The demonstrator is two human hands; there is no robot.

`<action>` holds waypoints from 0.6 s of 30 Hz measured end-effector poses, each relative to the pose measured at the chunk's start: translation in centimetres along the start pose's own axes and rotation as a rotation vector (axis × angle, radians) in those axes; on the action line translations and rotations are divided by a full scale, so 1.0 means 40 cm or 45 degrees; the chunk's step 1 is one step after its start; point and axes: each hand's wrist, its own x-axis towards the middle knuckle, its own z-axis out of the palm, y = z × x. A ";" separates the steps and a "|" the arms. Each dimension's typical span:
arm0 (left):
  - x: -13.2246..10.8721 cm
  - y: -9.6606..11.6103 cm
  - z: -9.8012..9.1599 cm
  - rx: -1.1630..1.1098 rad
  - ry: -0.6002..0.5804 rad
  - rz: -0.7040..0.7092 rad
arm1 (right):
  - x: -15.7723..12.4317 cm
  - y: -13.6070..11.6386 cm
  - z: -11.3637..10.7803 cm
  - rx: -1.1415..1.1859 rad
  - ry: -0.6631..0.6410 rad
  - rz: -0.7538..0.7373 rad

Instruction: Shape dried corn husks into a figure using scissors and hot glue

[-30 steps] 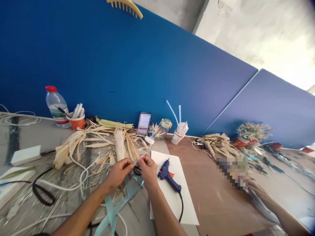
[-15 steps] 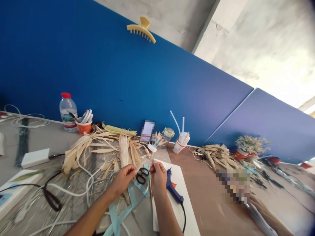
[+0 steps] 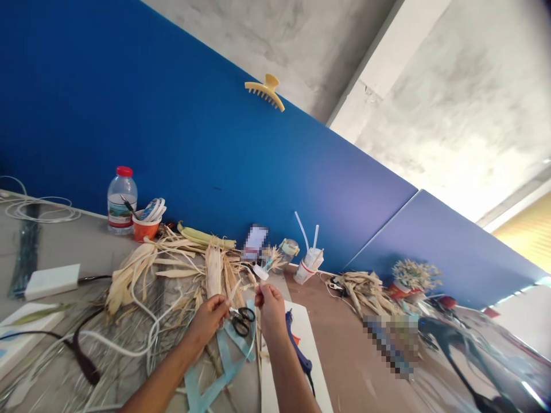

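Note:
My left hand (image 3: pixel 210 316) is closed in a pinch on a thin, pale corn husk strip (image 3: pixel 235 290), which sticks up past the fingertips. My right hand (image 3: pixel 271 307) is also closed, thumb against fingers, and whatever is between them is too small to make out. Black-handled scissors (image 3: pixel 242 322) lie between the two hands. Below them runs light blue ribbon (image 3: pixel 224 376) in loose bands. Under my right forearm is a white board (image 3: pixel 316 378) with a blue glue gun (image 3: pixel 298 344), partly covered by the arm.
Dried corn husks (image 3: pixel 129 269) and white cable (image 3: pixel 116 342) spread over the left side. Behind stand a bottle (image 3: pixel 122 201), an orange cup (image 3: pixel 145 229) and a white cup with straws (image 3: pixel 306 267). A blue partition (image 3: pixel 193 143) rises behind, with a yellow hair claw (image 3: pixel 266 92) on its edge.
The view has tilted, so the partition's edge and the hair claw appear lower. My hands are slightly farther apart, and the husk strip points more upward. A dark blurred object has appeared at right.

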 end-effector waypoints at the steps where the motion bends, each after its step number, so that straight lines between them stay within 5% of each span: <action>1: 0.000 0.001 0.000 -0.015 0.002 0.000 | 0.011 -0.007 0.009 -0.027 -0.007 0.002; 8: 0.006 -0.003 -0.005 0.034 -0.002 -0.020 | 0.095 -0.011 0.068 -0.368 -0.076 -0.144; 18: -0.028 -0.016 0.016 0.711 -0.154 0.179 | 0.262 -0.018 0.119 -0.944 -0.134 -0.480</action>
